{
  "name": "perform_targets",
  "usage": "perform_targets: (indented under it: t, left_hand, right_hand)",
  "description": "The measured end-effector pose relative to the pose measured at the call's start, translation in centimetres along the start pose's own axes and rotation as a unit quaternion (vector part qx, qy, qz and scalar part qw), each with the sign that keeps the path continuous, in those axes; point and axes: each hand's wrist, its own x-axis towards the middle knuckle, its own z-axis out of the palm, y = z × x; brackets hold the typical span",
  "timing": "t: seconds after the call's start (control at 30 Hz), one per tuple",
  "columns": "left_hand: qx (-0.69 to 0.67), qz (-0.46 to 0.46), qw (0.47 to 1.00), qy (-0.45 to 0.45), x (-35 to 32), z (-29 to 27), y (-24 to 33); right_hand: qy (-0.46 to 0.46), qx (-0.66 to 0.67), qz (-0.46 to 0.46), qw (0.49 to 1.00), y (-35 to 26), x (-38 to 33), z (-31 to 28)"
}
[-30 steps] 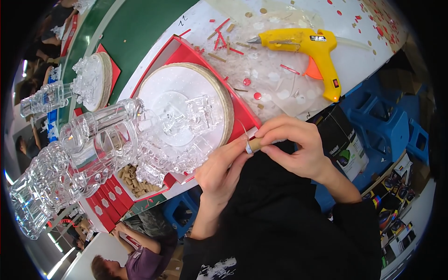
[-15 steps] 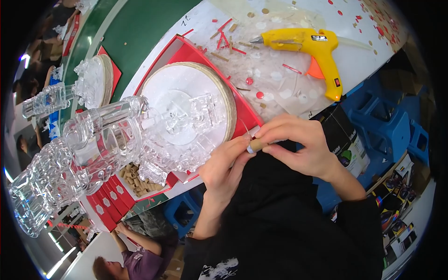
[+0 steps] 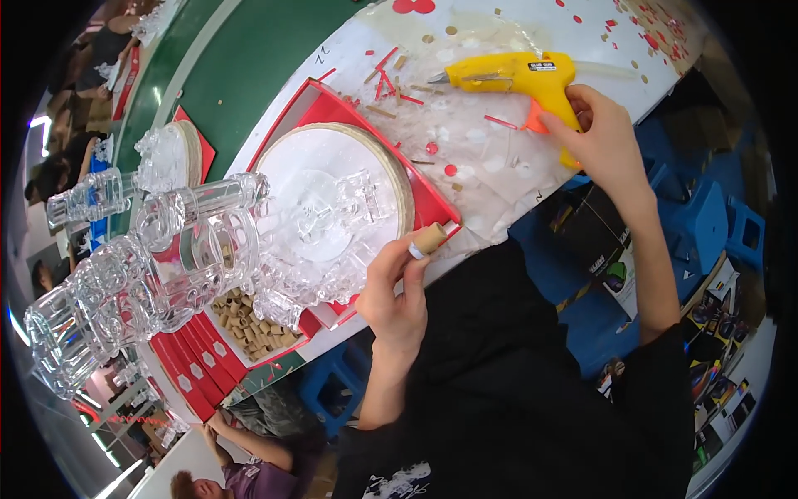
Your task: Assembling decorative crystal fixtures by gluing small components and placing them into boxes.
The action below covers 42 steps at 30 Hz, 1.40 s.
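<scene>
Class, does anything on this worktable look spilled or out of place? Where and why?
Yes: red and brown scraps lie scattered near the yellow glue gun on the smudged worktable, in no order, like litter.

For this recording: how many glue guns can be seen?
1: the yellow glue gun on the white table, ahead and to the right, with the right hand at its handle. Others could be hidden in the cluttered background.

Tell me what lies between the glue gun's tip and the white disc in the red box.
The head view shows red strips and tan strips scattered between the glue gun and the white disc, plus the red box's wall.
</scene>
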Motion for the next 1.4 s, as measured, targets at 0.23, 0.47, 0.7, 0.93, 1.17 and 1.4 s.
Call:
perform_targets:
  t: [0.23,0.47,0.7,0.93,1.17,1.4]
  left_hand:
    - [0.036,-0.009,0.998,-0.056,-0.1,-0.8,0.2]
    - [0.036,-0.001,0.997,-0.065,0.0,-0.4,0.3]
    - [0.028,0.018,0.997,-0.065,0.1,-0.7,0.2]
    - [0.038,0.031,0.997,-0.064,0.3,-0.6,0.4]
    - [0.029,0.040,0.996,-0.069,0.5,-0.6,0.4]
    - [0.018,0.023,0.998,-0.047,0.4,-0.4,0.4]
  right_hand:
    - [-0.256,0.540,0.149,0.788,2.8,-2.5,-2.3]
    - [-0.259,0.636,0.170,0.707,-0.7,-10.1,-2.6]
    - [-0.330,0.722,0.075,0.604,1.3,-11.9,-0.5]
    - [-0.345,0.710,0.083,0.608,1.7,-11.9,0.3]
    - [-0.330,0.688,0.086,0.641,1.1,-11.6,1.1]
    - [-0.325,0.685,0.083,0.646,0.9,-11.2,1.3]
